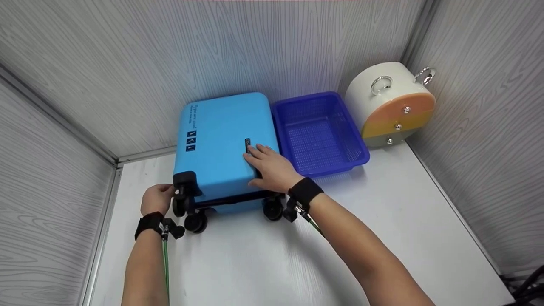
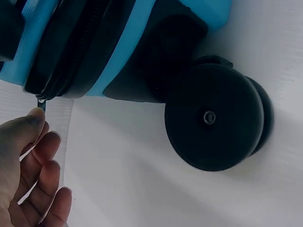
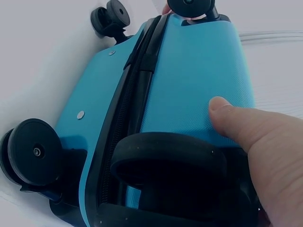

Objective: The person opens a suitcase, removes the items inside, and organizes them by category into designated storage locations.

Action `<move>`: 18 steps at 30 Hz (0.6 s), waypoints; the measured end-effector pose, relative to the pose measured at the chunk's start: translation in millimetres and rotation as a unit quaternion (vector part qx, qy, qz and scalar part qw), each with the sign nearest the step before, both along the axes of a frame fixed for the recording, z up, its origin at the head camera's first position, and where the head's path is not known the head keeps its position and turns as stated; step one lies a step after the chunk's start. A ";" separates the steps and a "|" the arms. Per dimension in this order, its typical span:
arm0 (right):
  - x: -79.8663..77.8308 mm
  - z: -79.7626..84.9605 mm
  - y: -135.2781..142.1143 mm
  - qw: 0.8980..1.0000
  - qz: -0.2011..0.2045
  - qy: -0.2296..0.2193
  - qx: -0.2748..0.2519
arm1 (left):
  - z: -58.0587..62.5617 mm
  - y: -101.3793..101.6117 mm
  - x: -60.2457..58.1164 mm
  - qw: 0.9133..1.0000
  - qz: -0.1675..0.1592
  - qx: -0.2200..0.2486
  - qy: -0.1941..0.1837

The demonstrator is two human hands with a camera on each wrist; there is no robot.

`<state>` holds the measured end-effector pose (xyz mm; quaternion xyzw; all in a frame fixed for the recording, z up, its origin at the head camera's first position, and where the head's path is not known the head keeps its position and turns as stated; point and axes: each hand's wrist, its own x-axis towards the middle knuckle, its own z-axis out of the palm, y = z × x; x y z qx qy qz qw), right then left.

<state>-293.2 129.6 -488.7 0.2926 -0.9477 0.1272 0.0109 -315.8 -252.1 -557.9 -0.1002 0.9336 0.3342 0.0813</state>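
A light blue suitcase (image 1: 223, 127) lies flat on the white table, its black wheels (image 1: 196, 222) toward me. At its near left corner is my left hand (image 1: 156, 199). The left wrist view shows that hand's thumb and forefinger pinching a small zipper pull (image 2: 41, 103) at the end of the black zipper (image 2: 71, 61), while the other fingers are loosely bent. My right hand (image 1: 274, 170) rests on the suitcase's upper face near the right edge, fingers spread over a small dark label (image 1: 247, 143). Its thumb (image 3: 222, 106) lies against the wheeled end in the right wrist view.
A blue plastic basket (image 1: 363, 158) stands close against the suitcase's right side. Farther right, in the corner, sits a white rounded case (image 1: 365, 85) with ring handles and a front in orange, yellow and green. Wood-grain panels (image 1: 127, 63) enclose the table (image 1: 238, 263).
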 end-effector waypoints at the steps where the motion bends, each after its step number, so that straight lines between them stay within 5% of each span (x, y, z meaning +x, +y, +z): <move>1: 0.1 -0.1 0.0 1.000 0.000 0.000 0.000 | 0.5 -0.2 -0.5 1.000 -0.004 -0.004 0.002; 12: 0.5 1.1 0.5 1.000 -0.002 -0.011 -0.002 | 3.1 -0.1 -0.6 1.000 -0.001 0.022 0.020; 18: 2.0 1.3 -1.2 1.000 -0.001 -0.016 -0.003 | 28.1 9.0 8.7 0.990 0.034 0.081 0.107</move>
